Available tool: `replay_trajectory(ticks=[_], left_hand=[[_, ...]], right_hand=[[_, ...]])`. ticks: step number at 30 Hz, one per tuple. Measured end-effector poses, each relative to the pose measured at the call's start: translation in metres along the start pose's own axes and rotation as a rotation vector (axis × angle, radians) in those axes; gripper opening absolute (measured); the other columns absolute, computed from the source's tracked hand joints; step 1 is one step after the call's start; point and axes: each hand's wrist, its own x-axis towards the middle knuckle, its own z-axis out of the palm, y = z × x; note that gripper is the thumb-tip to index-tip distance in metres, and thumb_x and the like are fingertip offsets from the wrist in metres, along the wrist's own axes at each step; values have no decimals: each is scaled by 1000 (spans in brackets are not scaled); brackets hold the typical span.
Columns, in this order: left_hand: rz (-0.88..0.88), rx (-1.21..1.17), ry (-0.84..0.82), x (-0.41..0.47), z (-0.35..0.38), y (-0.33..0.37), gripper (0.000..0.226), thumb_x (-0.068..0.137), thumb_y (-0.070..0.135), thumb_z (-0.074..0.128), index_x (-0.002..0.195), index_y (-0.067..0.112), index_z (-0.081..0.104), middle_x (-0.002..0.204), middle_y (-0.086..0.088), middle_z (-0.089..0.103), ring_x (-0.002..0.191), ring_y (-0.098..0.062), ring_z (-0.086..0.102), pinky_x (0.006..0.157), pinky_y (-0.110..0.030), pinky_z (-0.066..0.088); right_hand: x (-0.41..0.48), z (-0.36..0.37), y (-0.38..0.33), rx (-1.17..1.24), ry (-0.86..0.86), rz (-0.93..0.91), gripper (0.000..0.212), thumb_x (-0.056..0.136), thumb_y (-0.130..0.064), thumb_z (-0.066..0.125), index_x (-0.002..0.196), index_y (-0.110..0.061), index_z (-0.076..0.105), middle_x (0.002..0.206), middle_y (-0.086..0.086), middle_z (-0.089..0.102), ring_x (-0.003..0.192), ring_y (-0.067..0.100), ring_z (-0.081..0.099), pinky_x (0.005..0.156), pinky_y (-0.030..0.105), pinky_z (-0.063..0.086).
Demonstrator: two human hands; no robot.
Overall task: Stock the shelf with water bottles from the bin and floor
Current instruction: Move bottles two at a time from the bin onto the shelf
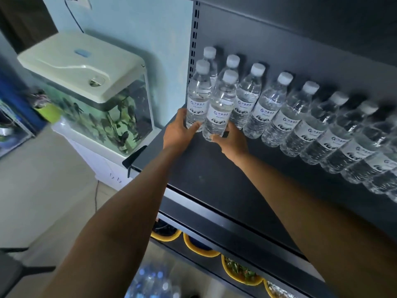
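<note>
The left hand (178,130) is curled round the lower body of the left water bottle (198,95), thumb across the front below the label. The right hand (232,140) grips the right water bottle (220,108) low down in the same way, so each hand holds 1 bottle. The 2 bottles stand upright, touching side by side, at the left end of the shelf (204,168), just in front of the back row of bottles (272,104). Whether their bases already rest on the shelf I cannot tell. The step looks like placement, starting a 2nd row. To do it well, set both bases flat, keep the labels facing out, nudge the pair back until they meet the row behind, then ease the fingers off gently so the light bottles do not rock into their neighbours. The back row runs off to the right along the rear panel, with bare shelf in front of it. Below, blurred, lie more bottles (150,280), probably the remaining stock. A fish tank (92,93) stands left of the shelf.
</note>
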Motion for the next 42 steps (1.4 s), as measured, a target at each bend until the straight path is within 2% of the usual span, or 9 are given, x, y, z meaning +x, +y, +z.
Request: replay_trajectory(ticks=[5,10,15,24,26,28,32,39,42], left_hand=[[23,39,61,6,5,-8,57,92,63,59,136,30,46,125,6,70,108,-26,67,84,-40,55],[81,127,103,9,11,-8,57,94,56,57,141,24,48,118,-4,53,109,-28,57,92,-48,52],[91,194,102,9,14,-10,67,97,57,52,150,17,41,125,-8,58,120,-29,50,101,-45,45],[25,25,144,6,12,-6,91,83,60,71,152,13,35,138,-9,49,128,-24,45,110,-39,39],[25,-31,169,2,8,-3,90,82,57,74,149,11,38,132,-11,49,115,-16,44,106,-32,38],[37,-61,183,-7,5,-1,90,79,62,70,147,9,41,126,-11,50,109,-13,41,101,-26,35],[70,-79,177,-46,11,4,84,78,63,65,138,7,46,118,-1,44,116,-24,47,107,-42,41],[203,-74,54,-170,35,29,63,86,44,68,138,13,49,123,2,49,119,-16,45,101,-26,36],[236,-38,58,-229,47,39,58,85,39,66,135,11,53,120,3,53,114,-11,44,99,-21,34]], right_hand=[[8,16,3,54,97,9,39,88,-33,75,121,-22,60,98,-20,60,91,13,62,81,37,52],[12,18,6,-10,127,28,40,91,-40,69,126,-25,56,113,-14,65,98,10,59,81,31,40],[11,16,7,-48,124,63,39,91,-45,67,122,-24,56,120,-11,67,106,15,62,81,32,40],[-14,9,16,230,74,51,77,83,-24,81,148,-12,43,143,2,45,128,12,46,102,27,40],[-28,8,21,265,72,25,78,81,-24,81,149,-13,42,141,2,41,123,12,50,101,34,49],[-47,4,27,280,92,9,74,84,-19,81,147,-10,44,140,7,41,98,14,64,86,31,55],[-98,-8,42,249,183,-79,57,87,-10,78,137,-8,52,131,8,46,81,18,66,74,22,52],[-197,-32,57,193,138,-297,47,89,-12,73,133,-11,57,125,-1,51,98,16,60,80,30,55],[-236,-52,71,93,118,-395,45,88,-14,71,131,-7,59,126,2,53,104,17,58,88,19,47]])
